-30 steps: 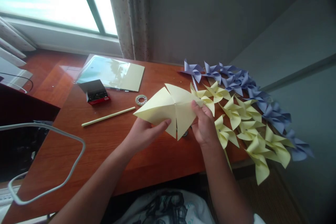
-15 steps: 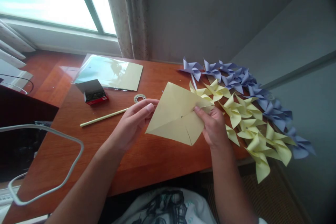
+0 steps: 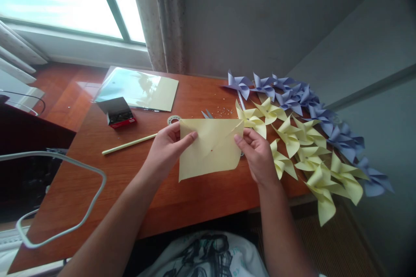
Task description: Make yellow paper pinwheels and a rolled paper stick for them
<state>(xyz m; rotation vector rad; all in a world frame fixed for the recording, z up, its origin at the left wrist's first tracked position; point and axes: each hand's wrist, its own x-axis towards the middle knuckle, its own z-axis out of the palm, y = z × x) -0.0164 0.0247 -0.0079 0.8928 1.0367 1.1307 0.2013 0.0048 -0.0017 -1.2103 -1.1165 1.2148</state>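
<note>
Both my hands hold a pale yellow square of paper above the wooden desk. It has diagonal cuts and a small hole near its middle. My left hand pinches its upper left edge, and my right hand pinches its right edge. Just right of the sheet lie several finished yellow paper pinwheels, with purple pinwheels behind them along the wall.
A yellow stick lies left of my left hand. A tape roll and scissor tips sit behind the sheet. An open red box of pins and a glossy folder are at the back left. A white cord loops at the left.
The cut sheet was turned and flattened: its raised flaps are down and it now faces me as a near-level square. My left hand shifted from the lower edge to the upper left edge.
</note>
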